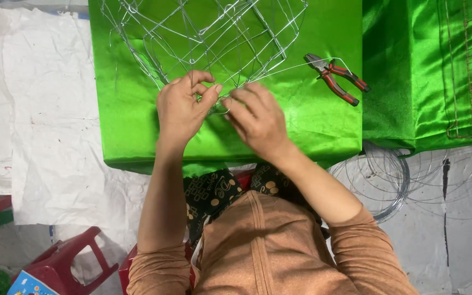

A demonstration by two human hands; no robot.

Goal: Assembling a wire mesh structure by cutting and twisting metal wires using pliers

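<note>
Head view: your left hand (184, 106) and right hand (255, 117) meet at the near edge of the wire frame (203, 38), each grip pinching wire at one joint between them. The frame spreads away beyond both grips on the green desk (121, 125). Pliers (337, 78) lie right of your right grip, handles angled rightward, nearer that hand.

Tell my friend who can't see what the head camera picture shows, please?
Two hands, left hand and right hand, pinch a wire frame on a green cloth. Red-handled pliers lie to the right.
</note>
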